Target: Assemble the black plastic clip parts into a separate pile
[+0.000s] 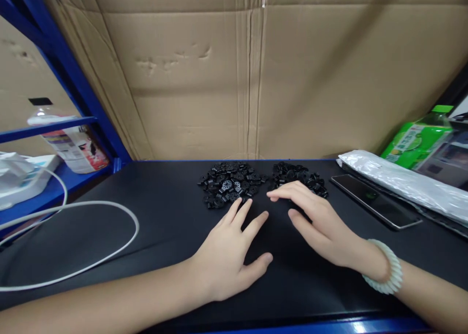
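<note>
Two heaps of small black plastic parts lie toward the back of the black tabletop. The left heap has round pieces with holes in them; the right heap is partly covered by my fingers. My left hand is palm down with fingers spread, its fingertips at the front of the left heap, holding nothing. Just in front of the right heap, my right hand is held with thumb and fingers apart and nothing visible between them. Its wrist wears a pale green bracelet.
A phone and a silvery plastic bag lie at the right, with a green bottle behind. A white cable loops over the left side. A blue shelf holds a bottle and a power strip. Cardboard stands behind.
</note>
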